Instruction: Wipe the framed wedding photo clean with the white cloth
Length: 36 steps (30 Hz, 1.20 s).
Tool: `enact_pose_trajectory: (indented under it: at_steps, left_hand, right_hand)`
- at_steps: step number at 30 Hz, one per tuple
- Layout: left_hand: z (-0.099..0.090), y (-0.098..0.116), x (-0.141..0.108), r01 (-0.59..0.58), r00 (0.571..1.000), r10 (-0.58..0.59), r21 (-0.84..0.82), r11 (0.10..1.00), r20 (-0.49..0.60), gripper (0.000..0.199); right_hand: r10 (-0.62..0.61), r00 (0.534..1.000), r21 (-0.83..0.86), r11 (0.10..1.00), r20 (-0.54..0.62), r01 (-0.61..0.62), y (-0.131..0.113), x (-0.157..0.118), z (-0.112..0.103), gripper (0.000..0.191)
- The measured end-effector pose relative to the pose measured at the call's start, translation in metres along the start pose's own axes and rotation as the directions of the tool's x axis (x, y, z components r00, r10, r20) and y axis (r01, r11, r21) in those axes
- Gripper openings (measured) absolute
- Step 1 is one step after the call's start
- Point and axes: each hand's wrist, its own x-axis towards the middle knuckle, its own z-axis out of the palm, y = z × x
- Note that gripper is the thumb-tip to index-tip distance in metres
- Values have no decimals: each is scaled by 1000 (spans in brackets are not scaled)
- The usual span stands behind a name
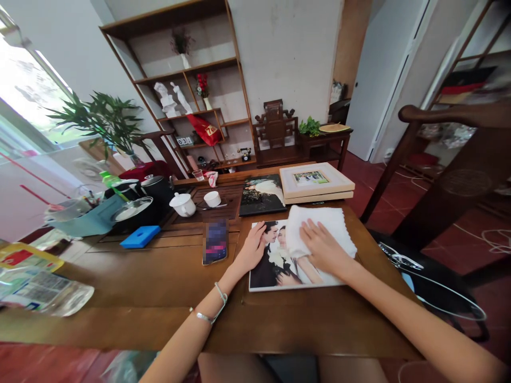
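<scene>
Presently, head view: right hand pressed flat on white cloth, fingers spread, not clenched, cloth lying over upper right part of wedding photo print on worktop. Left hand flat on print's left edge, fingers open, steadying. Cloth looks soft, light, bunches easily; best taken by pinched fold. Print looks stiff, glossy, likely slippery, scratch-prone; hold at edges. Beyond fingers: framed picture, dark photo. Left of fingers: teapot, cup, contents not visible; blue tray holding clutter.
</scene>
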Motion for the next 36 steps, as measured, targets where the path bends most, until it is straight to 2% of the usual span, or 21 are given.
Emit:
enact_pose_trajectory:
  at_steps: [2, 4, 6, 7, 9, 11, 12, 15, 17, 19, 21, 23, 25, 26, 27, 29, 31, 32, 34, 36]
  left_hand:
    - [-1, 0, 0, -14, 1000, 14, -17, 1000, -10, 41]
    - [-3, 0, 1, -35, 999, 36, -27, 999, 3, 40]
    - [-4, 1, 2, -48, 999, 48, -23, 999, 18, 39]
    - [-4, 1, 2, -47, 999, 48, -16, 999, 16, 39]
    - [-4, 1, 2, -40, 999, 40, 1, 999, 0, 40]
    - [-3, 1, 3, -38, 999, 38, 10, 999, -5, 41]
    - [-2, 0, 3, -37, 999, 38, 10, 999, -5, 41]
    - [0, -1, 3, -37, 999, 37, 0, 999, -8, 41]
    - [1, -2, 3, -40, 999, 40, -3, 999, -15, 41]
    - [1, -3, 2, -44, 999, 44, -2, 999, -18, 42]
    - [0, -3, 2, -50, 999, 50, -1, 999, -22, 43]
    - [-2, -3, 3, -60, 998, 60, -1, 998, -14, 43]
    - [-4, -3, 3, -68, 998, 68, 0, 998, 10, 42]
    - [-5, -3, 4, -68, 997, 68, 2, 998, 23, 42]
    - [-6, -2, 4, -67, 997, 67, 6, 998, 32, 41]
    - [-6, -2, 5, -63, 998, 63, 19, 998, 28, 41]
    - [-6, -2, 5, -62, 998, 61, 29, 998, 14, 42]
    - [-5, -2, 5, -62, 998, 62, 31, 998, 9, 42]
    - [-4, -1, 4, -63, 998, 63, 28, 998, 0, 42]
    - [-4, 0, 4, -63, 998, 63, 25, 998, -7, 43]
  right_hand:
    - [-212, 977, 70, 975, 0, 212, -17, -3, -3, 65]
    - [-407, 913, 153, 900, -33, 408, -26, -5, -4, 68]
    - [-494, 866, 207, 842, -75, 499, -24, -3, -3, 68]
    - [-484, 871, 218, 844, -85, 490, -20, -1, -2, 67]
    - [-366, 928, 203, 906, -65, 371, -7, 3, -1, 64]
    - [-165, 986, 137, 976, -23, 167, 7, 7, 0, 63]
    - [-61, 998, 90, 994, -10, 61, 12, 8, -1, 62]
    - [163, 987, -60, 985, -14, -164, 10, 7, -4, 57]
    - [199, 980, -126, 972, -18, -200, -5, 2, -5, 55]
    - [136, 990, -161, 977, -28, -139, -29, -6, -6, 53]
    - [-15, 997, -173, 985, -77, 1, -52, -16, -6, 49]
    - [-236, 965, -153, 964, -118, 217, -68, -24, -5, 51]
    - [-416, 901, -85, 909, -125, 408, -71, -27, -6, 56]
    - [-456, 882, -35, 889, -117, 456, -68, -25, -6, 59]
    - [-457, 884, 18, 887, -102, 461, -63, -23, -6, 61]
    - [-348, 937, 94, 932, -43, 350, -48, -14, -7, 63]
    - [-127, 991, 81, 989, 31, 124, -32, -5, -10, 62]
    - [2, 999, 41, 999, 52, -4, -26, -2, -12, 61]
    - [210, 976, -59, 977, 54, -207, -21, 0, -15, 56]
    - [286, 958, -138, 950, 31, -279, -26, -4, -18, 49]
